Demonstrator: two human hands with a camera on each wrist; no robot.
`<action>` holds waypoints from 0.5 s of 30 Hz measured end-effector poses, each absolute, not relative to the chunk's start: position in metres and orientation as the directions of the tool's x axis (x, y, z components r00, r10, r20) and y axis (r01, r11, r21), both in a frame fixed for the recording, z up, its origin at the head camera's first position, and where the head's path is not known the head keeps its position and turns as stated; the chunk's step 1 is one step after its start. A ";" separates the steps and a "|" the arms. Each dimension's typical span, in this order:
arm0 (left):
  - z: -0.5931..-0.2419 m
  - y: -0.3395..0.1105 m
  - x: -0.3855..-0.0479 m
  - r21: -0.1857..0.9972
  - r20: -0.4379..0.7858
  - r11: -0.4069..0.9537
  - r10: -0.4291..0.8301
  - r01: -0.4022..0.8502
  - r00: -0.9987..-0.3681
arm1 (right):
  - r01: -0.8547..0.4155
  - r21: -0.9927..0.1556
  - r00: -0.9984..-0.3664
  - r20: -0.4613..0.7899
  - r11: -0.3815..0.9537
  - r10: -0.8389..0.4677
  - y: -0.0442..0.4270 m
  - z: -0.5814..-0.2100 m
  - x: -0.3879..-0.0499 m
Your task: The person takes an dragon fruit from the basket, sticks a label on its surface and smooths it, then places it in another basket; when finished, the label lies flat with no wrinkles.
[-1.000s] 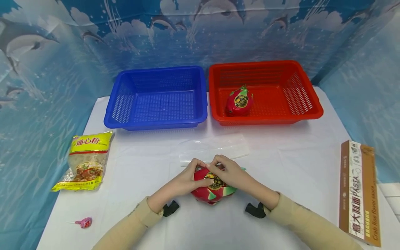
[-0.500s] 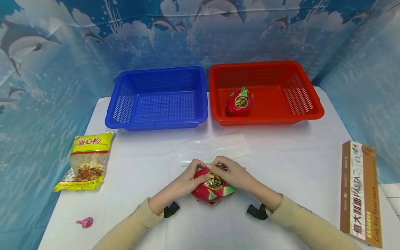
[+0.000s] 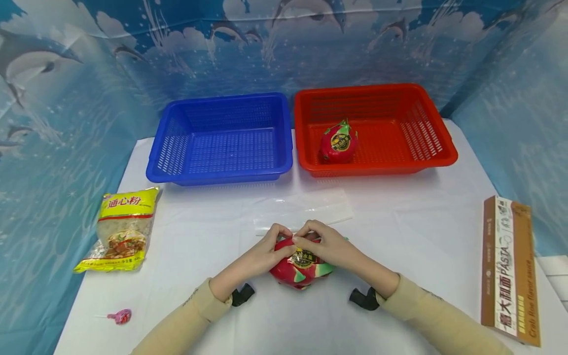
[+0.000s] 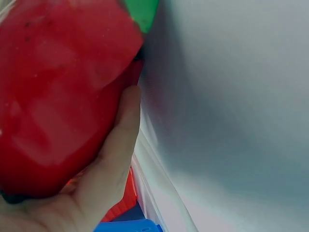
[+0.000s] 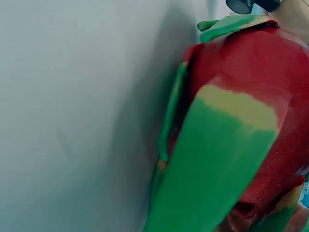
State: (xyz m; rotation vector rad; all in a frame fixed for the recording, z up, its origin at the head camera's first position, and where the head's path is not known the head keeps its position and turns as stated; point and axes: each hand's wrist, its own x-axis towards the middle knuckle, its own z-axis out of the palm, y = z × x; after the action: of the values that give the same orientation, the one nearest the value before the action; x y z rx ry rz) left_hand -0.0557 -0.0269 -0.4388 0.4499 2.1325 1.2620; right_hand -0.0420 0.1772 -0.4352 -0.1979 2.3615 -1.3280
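Observation:
A red dragon fruit (image 3: pixel 290 272) with green scales rests on the white table in front of me, a black-and-gold sticker (image 3: pixel 303 259) on its upper side. My left hand (image 3: pixel 264 255) holds it from the left, thumb at the sticker's edge; one finger lies along its side in the left wrist view. My right hand (image 3: pixel 327 245) grips its far right part, with fingertips meeting the left hand's at the top. Green scales (image 5: pixel 217 159) fill much of the right wrist view, where most of the right hand is hidden. A clear plastic bag (image 3: pixel 306 209) lies flat just behind.
At the back stand a blue basket (image 3: pixel 217 178) and a red basket (image 3: pixel 381 170), the latter with another stickered dragon fruit (image 3: pixel 338 148). A yellow pasta bag (image 3: pixel 122 229) and a lollipop (image 3: pixel 121 316) lie left. A long pasta box (image 3: pixel 510 271) is at right.
Both hands stay on the dragon fruit with hardly any movement; the right thumb has shifted slightly over the sticker. The whole view has shifted a little.

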 end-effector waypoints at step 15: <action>-0.438 -0.026 -0.056 0.876 -0.338 0.482 0.575 -0.025 -0.745 | 0.052 -0.889 -0.851 -0.278 0.455 -0.446 0.199 -0.445 -0.043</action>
State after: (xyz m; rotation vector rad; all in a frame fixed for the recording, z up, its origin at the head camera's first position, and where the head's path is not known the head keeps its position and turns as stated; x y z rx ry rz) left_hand -0.0561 -0.0260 -0.4384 0.4522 2.1140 1.2635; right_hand -0.0433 0.1995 -0.4447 -0.3295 2.2298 -1.3868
